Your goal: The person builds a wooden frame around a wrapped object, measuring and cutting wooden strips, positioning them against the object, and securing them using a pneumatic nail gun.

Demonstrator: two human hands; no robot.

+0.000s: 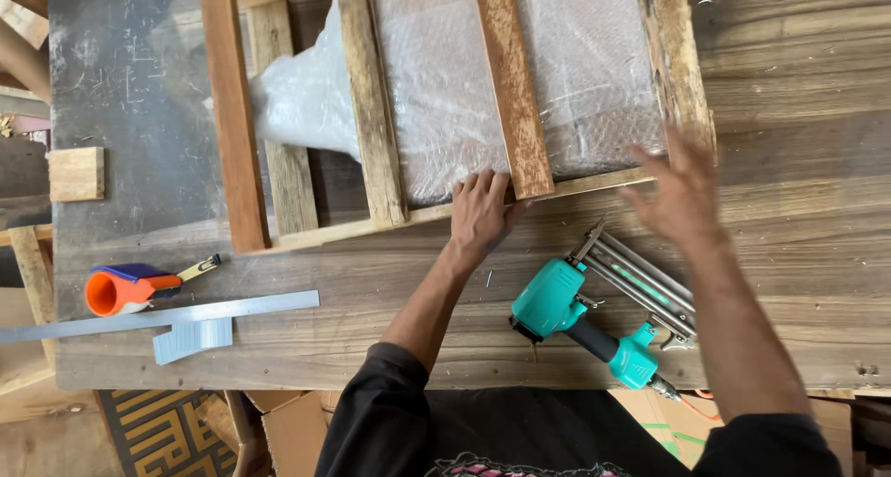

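Looks like the step of squaring up a wooden crate frame (pixel 371 115) around a bubble-wrapped item (pixel 464 78), upper middle of frame. My left hand (pixel 481 215) presses flat on the bottom rail, fingers spread, gripping nothing; my right hand (pixel 682 189) hovers open, blurred, by the right slat. Next probably needs the nail gun (pixel 594 315), lower right. Count: five slats, one nail gun, one tape dispenser (pixel 130 287), one steel ruler (pixel 158 316).
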